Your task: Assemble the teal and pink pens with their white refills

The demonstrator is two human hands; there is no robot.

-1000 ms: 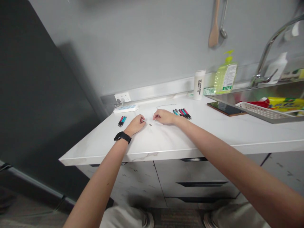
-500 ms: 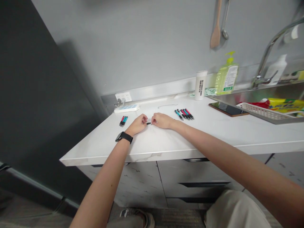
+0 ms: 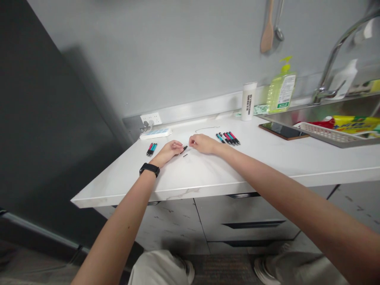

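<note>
My left hand (image 3: 170,152), with a dark watch on its wrist, pinches a short black pen part (image 3: 185,149) that sticks out past the fingertips to the right. Just right of it is my right hand (image 3: 203,143), its fingers curled together and a little apart from that part. Whatever those fingers may hold is hidden. A small dark piece (image 3: 185,155) lies on the white counter (image 3: 196,174) below the two hands. Left of my left hand lie a few red and teal pens (image 3: 151,149). Several more pens (image 3: 228,138) form a row beyond my right forearm.
A thin wire (image 3: 207,128) lies behind my hands. A power strip (image 3: 156,133) sits by the wall. To the right are a white tube (image 3: 248,101), a yellow-green pump bottle (image 3: 282,89), a phone (image 3: 283,130) and a sink with a perforated tray (image 3: 326,132).
My hands have moved slightly apart, and the black part in my left hand now tilts upward. The small dark piece now shows on the counter below them. The whole view has shifted slightly.
</note>
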